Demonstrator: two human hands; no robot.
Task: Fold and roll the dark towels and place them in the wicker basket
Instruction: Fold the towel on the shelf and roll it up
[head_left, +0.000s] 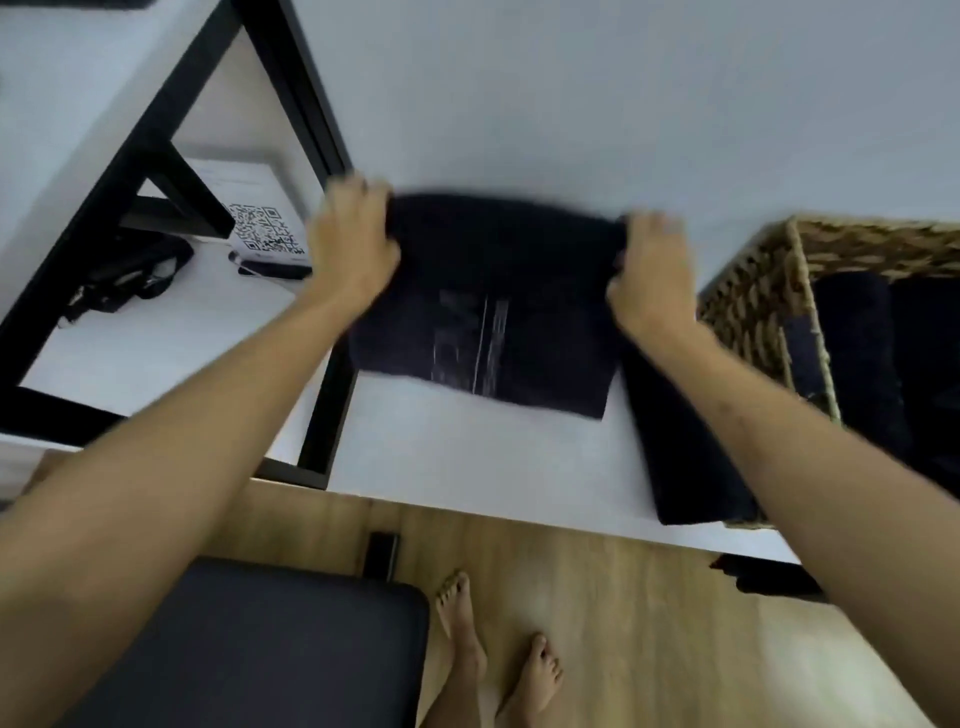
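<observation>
Dark navy towel with pale print, brown woven basket, white table

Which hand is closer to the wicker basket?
Right. The right hand grips the dark towel just beside the wicker basket; the left hand holds the towel's far end.

Both hands grip the far edge of a dark towel on the white table: left hand at its left corner, right hand at its right corner, fingers curled over the cloth. Pale printed stripe and lettering on the towel's middle, blurred. Second folded dark towel lies just right of it, under the right forearm, touching the wicker basket. Basket at right table edge, dark rolled towels inside. QR code sheet on a lower shelf at left. Black stool and bare feet on wood floor below.
</observation>
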